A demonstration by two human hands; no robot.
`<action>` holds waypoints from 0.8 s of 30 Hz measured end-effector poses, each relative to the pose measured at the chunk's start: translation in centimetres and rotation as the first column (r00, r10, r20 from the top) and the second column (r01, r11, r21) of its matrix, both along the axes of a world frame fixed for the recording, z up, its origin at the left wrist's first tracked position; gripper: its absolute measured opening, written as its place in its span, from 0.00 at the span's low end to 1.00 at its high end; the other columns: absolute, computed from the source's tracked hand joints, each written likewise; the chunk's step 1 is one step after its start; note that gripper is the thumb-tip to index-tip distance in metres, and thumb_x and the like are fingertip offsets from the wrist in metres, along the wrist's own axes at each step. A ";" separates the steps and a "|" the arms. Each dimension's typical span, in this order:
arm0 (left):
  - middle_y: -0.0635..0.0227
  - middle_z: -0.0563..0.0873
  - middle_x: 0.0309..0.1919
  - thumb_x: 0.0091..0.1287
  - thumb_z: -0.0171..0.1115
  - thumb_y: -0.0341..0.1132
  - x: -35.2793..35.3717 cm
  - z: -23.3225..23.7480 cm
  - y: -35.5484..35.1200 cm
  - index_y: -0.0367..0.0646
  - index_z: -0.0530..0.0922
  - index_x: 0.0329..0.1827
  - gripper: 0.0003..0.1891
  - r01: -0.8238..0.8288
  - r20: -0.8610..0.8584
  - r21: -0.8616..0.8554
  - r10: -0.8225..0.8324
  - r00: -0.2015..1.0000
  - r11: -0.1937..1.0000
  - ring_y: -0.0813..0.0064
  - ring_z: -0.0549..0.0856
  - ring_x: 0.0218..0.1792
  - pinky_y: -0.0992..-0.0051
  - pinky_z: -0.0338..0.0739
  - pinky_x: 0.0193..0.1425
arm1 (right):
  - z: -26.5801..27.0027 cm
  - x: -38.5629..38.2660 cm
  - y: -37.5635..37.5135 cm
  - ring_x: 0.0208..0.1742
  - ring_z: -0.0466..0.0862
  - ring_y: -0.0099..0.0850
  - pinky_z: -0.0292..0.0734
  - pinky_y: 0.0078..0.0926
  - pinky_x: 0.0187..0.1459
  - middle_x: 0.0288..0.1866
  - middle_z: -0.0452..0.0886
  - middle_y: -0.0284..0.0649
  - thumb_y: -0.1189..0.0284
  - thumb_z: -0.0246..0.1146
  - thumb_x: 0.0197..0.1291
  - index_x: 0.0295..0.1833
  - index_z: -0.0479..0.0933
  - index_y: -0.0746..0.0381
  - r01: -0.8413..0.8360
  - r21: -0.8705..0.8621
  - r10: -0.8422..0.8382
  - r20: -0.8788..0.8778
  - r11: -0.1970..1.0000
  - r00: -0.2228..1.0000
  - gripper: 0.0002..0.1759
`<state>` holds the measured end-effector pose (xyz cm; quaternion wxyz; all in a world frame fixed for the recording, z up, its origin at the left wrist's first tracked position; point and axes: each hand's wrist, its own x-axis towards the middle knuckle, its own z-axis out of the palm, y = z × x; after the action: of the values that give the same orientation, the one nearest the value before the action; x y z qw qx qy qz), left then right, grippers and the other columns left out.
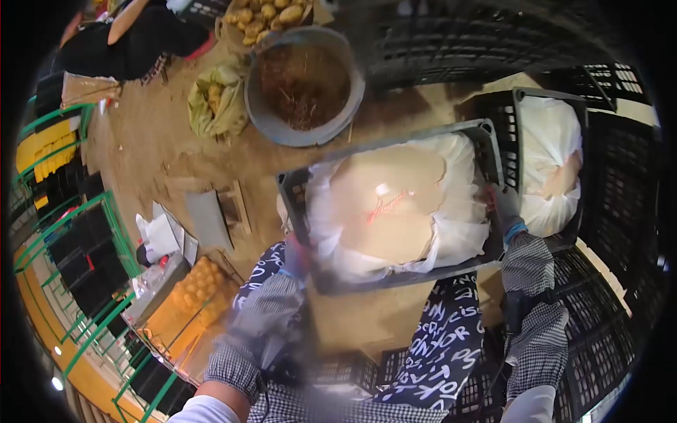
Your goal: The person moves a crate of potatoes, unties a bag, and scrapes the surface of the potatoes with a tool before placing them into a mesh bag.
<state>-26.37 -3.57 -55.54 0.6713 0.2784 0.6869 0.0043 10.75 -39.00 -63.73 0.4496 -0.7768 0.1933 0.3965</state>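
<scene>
Crate point(395, 278): stiff black plastic, white bag point(462, 236) as liner, filled; probably heavy.
Left hand point(296, 255): clasps the left rim, blurred.
Right hand point(505, 206): clasps the right rim.
Hold: 2 opposite rims, kept level.

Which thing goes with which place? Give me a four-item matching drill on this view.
Things:
1. held crate
2. round tub
3. second crate
4. open sack

Places:
A. lying just left of the tub
B. between the left hand and the right hand
C. right of the right hand, with a white bag inside
D. beyond the held crate, with brown matter inside

Pairs: 1-B, 2-D, 3-C, 4-A.
</scene>
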 end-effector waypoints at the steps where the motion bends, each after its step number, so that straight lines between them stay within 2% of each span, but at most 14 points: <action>1: 0.67 0.80 0.25 0.75 0.38 0.51 0.5 -1.8 0.0 0.48 0.75 0.43 0.20 -0.022 0.003 -0.011 0.022 1.000 1.000 0.71 0.78 0.22 0.71 0.73 0.24 | -2.0 0.2 -0.1 0.18 0.75 0.22 0.71 0.22 0.21 0.20 0.75 0.29 0.62 0.63 0.63 0.31 0.79 0.59 -0.076 -0.060 0.078 0.027 0.995 0.997 0.13; 4: 0.66 0.81 0.26 0.75 0.39 0.51 0.6 -6.4 0.3 0.48 0.75 0.43 0.20 -0.101 -0.020 -0.042 0.100 0.995 0.994 0.70 0.79 0.22 0.71 0.73 0.25 | -6.8 -0.5 -0.5 0.17 0.74 0.22 0.71 0.21 0.22 0.21 0.76 0.29 0.62 0.63 0.62 0.32 0.80 0.59 -0.087 -0.067 0.085 -0.039 0.994 0.996 0.13; 5: 0.66 0.81 0.26 0.75 0.39 0.51 0.4 -7.6 0.4 0.48 0.75 0.43 0.20 -0.122 -0.034 -0.055 0.120 0.992 0.991 0.70 0.79 0.22 0.71 0.73 0.25 | -7.2 -2.0 -0.6 0.18 0.72 0.21 0.67 0.20 0.21 0.20 0.74 0.28 0.63 0.63 0.62 0.30 0.79 0.59 -0.008 -0.063 0.008 0.003 0.998 1.000 0.12; 9: 0.66 0.81 0.27 0.75 0.39 0.51 -0.7 -10.5 0.7 0.47 0.76 0.43 0.20 -0.196 -0.074 -0.083 0.190 0.979 0.977 0.70 0.79 0.23 0.71 0.74 0.25 | -6.6 -2.4 -0.3 0.20 0.72 0.20 0.66 0.21 0.22 0.20 0.73 0.26 0.63 0.63 0.63 0.29 0.78 0.58 0.039 -0.006 -0.039 -0.038 0.999 0.999 0.13; 10: 0.66 0.81 0.27 0.75 0.39 0.51 -0.9 -10.9 1.1 0.47 0.76 0.43 0.20 -0.207 -0.081 -0.086 0.200 0.976 0.975 0.70 0.79 0.23 0.71 0.74 0.25 | -7.2 -2.5 0.0 0.19 0.72 0.20 0.67 0.21 0.23 0.20 0.73 0.27 0.61 0.63 0.63 0.30 0.78 0.58 0.087 -0.011 -0.088 -0.039 0.996 0.995 0.13; 12: 0.66 0.81 0.27 0.75 0.39 0.51 -1.2 -11.2 1.4 0.47 0.76 0.43 0.20 -0.223 -0.099 -0.087 0.214 0.972 0.971 0.70 0.80 0.23 0.71 0.74 0.25 | -6.7 -1.5 0.1 0.19 0.71 0.20 0.66 0.21 0.23 0.20 0.72 0.27 0.61 0.64 0.63 0.30 0.78 0.58 -0.047 -0.092 0.044 -0.031 0.995 0.999 0.13; 15: 0.65 0.82 0.28 0.75 0.39 0.50 -0.9 -11.8 2.2 0.47 0.76 0.43 0.19 -0.227 -0.109 -0.088 0.217 0.970 0.970 0.70 0.80 0.24 0.70 0.75 0.26 | -5.7 -1.4 1.6 0.19 0.71 0.21 0.66 0.21 0.23 0.20 0.72 0.27 0.61 0.64 0.63 0.30 0.78 0.58 -0.014 -0.129 0.011 -0.024 0.992 1.000 0.14; 18: 0.65 0.83 0.30 0.74 0.41 0.50 -1.3 -12.9 3.4 0.47 0.76 0.44 0.19 -0.220 -0.102 -0.052 0.214 0.971 0.974 0.69 0.81 0.27 0.70 0.76 0.29 | -5.5 -1.1 3.0 0.19 0.72 0.21 0.69 0.21 0.23 0.20 0.73 0.28 0.60 0.64 0.63 0.30 0.78 0.58 -0.050 -0.001 0.050 -0.045 0.999 0.998 0.14; 23: 0.65 0.84 0.34 0.74 0.43 0.49 -3.3 -12.8 5.6 0.47 0.76 0.46 0.18 -0.169 -0.096 -0.039 0.165 0.982 0.985 0.68 0.83 0.32 0.69 0.79 0.34 | -8.3 -2.4 4.5 0.20 0.73 0.21 0.70 0.21 0.24 0.21 0.74 0.29 0.59 0.64 0.62 0.32 0.80 0.60 -0.014 -0.137 0.023 0.058 0.991 0.998 0.15; 24: 0.64 0.84 0.37 0.74 0.42 0.50 -3.1 -11.4 6.8 0.46 0.76 0.49 0.20 -0.145 -0.083 -0.084 0.139 0.987 0.986 0.67 0.83 0.35 0.67 0.79 0.39 | -8.6 -2.7 4.3 0.20 0.73 0.21 0.70 0.21 0.25 0.21 0.75 0.29 0.59 0.64 0.62 0.32 0.80 0.60 -0.006 -0.145 0.018 0.081 0.989 0.997 0.15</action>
<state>-29.51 3.25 -66.97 0.6540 0.1984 0.7299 0.0107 8.02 -34.67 -72.31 0.3972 -0.8240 0.1985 0.3520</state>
